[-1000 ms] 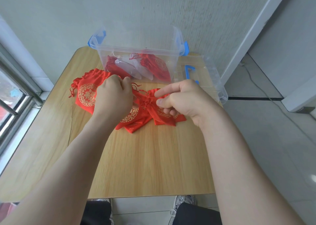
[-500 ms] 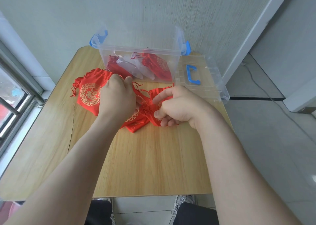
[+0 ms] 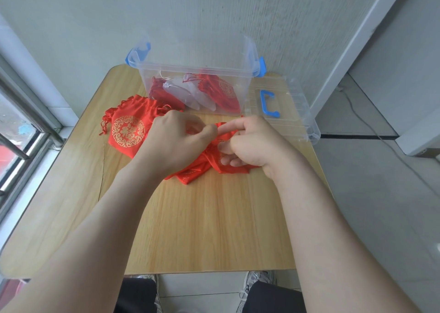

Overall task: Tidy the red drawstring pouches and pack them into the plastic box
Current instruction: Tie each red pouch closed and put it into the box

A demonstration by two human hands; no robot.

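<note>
Centrally on the desk (image 3: 202, 229), left hand (image 3: 176, 141) and right hand (image 3: 252, 143) pinching crumpled red pouches (image 3: 190, 173), fingers curled, right forefinger straight, another pouch (image 3: 128, 132) toward the left edge, gold round emblem, character unreadable, plastic box (image 3: 190, 66) at the far edge holding more pouches (image 3: 221, 93), lid (image 3: 292, 122) at the far right corner.

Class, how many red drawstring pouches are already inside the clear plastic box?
2. A dark red drawstring pouch lies at the left end of the clear plastic box; a bright red gold-printed pouch lies at its right end. Pale translucent pouches between them may hide more.
</note>
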